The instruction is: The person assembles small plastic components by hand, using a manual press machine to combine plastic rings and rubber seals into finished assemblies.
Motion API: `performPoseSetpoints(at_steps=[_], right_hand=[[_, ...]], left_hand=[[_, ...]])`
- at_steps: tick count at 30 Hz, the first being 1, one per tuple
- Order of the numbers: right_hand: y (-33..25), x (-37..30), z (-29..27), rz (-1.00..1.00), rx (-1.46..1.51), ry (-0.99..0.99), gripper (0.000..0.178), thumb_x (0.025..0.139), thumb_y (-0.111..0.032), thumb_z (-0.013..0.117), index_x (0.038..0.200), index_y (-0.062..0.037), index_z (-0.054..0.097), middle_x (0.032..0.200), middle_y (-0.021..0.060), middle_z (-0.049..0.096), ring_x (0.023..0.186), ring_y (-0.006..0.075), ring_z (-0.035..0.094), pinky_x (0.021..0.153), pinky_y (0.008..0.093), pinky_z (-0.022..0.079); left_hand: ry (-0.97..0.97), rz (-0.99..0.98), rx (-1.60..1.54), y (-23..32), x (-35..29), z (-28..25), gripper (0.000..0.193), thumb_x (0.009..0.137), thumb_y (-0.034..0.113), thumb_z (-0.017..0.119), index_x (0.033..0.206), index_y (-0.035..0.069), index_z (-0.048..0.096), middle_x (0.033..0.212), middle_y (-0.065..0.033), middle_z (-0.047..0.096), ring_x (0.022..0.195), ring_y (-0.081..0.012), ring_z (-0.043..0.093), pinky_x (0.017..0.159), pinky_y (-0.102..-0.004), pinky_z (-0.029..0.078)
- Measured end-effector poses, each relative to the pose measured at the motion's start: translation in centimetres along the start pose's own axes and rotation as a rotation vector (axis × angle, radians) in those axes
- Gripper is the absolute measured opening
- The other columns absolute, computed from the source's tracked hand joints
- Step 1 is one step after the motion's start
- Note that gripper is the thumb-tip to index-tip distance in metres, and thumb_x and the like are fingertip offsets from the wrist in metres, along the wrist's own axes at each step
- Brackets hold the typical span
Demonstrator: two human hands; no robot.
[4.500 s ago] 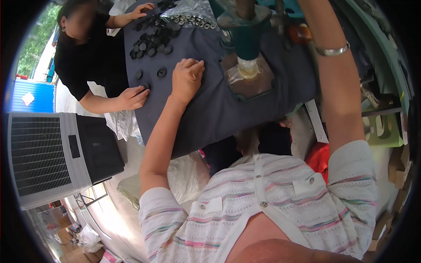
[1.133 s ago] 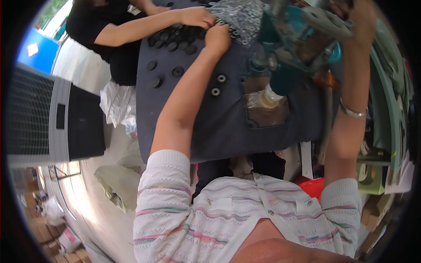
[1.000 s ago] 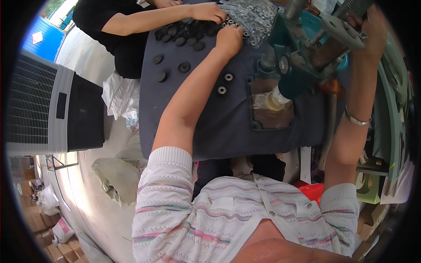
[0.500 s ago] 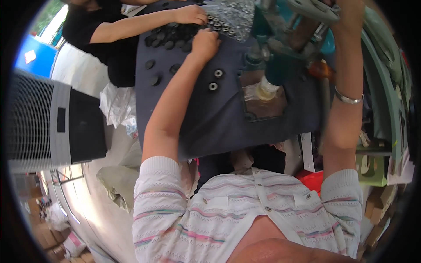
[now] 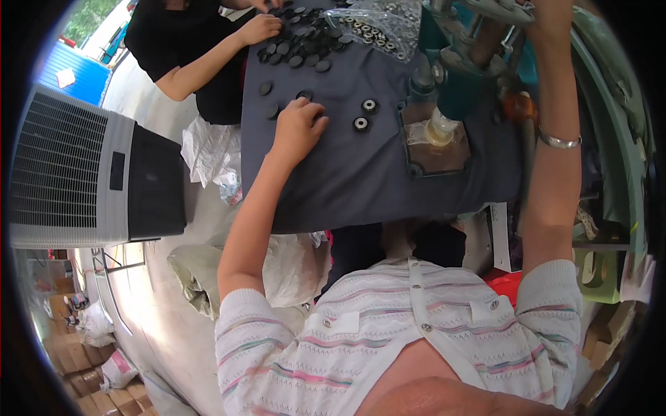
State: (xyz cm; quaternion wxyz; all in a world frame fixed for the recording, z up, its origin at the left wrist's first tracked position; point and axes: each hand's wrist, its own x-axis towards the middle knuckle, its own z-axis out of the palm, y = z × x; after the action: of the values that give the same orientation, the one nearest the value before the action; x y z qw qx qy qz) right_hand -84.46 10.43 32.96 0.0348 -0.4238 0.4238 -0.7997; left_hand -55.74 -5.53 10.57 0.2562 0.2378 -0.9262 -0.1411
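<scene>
A: In the head view, where is the left hand [image 5: 297,128] placed?

B: It is laid palm down, fingers curled, on the dark blue cloth-covered table [image 5: 347,187]; a small black round disc [image 5: 304,96] is touched at the fingertips, just ahead of them

A: And the two black-and-silver ring pieces [image 5: 365,115]?

B: They are set just to the right of that hand, apart from it, and nearer to it than to the right one. The right hand [image 5: 548,14] is raised at the teal press machine [image 5: 458,62]; whether it is gripping cannot be told
</scene>
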Motion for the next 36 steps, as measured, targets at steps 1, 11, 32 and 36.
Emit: performPoseSetpoints(at_steps=[1,11,32,36], right_hand=[[0.0,0.0,0.1,0.014,0.007,0.012,0.024,0.098,-0.027,0.054,0.114,-0.0095,0.052,0.062,-0.0047,0.039,0.043,0.0024,0.032,0.038,0.0175,0.025],[0.2,-0.2,-0.1,0.012,0.003,-0.018,0.023,0.099,-0.026,0.053,0.114,-0.0096,0.052,0.062,-0.0048,0.040,0.043,0.0023,0.032,0.037,0.0173,0.025],[0.4,0.0,-0.5,-0.027,0.054,-0.054,0.028,0.097,-0.026,0.056,0.117,-0.0081,0.050,0.066,-0.0046,0.040,0.046,0.0015,0.032,0.039,0.0169,0.026],[0.9,-0.1,-0.3,-0.012,0.095,-0.099,0.026,0.096,-0.027,0.057,0.113,-0.0085,0.051,0.067,-0.0050,0.041,0.046,0.0014,0.032,0.040,0.0170,0.026]], left_hand=[[0.057,-0.001,-0.052,-0.1,-0.3,-0.1,0.013,0.074,0.009,0.071,0.085,0.004,0.068,0.083,-0.0128,0.061,0.081,-0.0313,0.061,0.070,-0.0398,0.049],[0.226,-0.015,-0.099,-1.7,4.8,1.3,0.015,0.076,0.007,0.072,0.091,0.003,0.070,0.084,-0.0125,0.064,0.072,-0.0279,0.064,0.065,-0.0353,0.050],[0.070,0.136,0.534,-5.7,15.8,7.0,0.018,0.076,0.022,0.070,0.081,0.005,0.068,0.088,-0.0108,0.064,0.087,-0.0291,0.063,0.073,-0.0407,0.054],[0.150,0.177,0.513,-6.7,15.3,6.4,0.017,0.078,0.022,0.069,0.078,0.006,0.067,0.086,-0.0109,0.064,0.086,-0.0299,0.063,0.073,-0.0422,0.052]])
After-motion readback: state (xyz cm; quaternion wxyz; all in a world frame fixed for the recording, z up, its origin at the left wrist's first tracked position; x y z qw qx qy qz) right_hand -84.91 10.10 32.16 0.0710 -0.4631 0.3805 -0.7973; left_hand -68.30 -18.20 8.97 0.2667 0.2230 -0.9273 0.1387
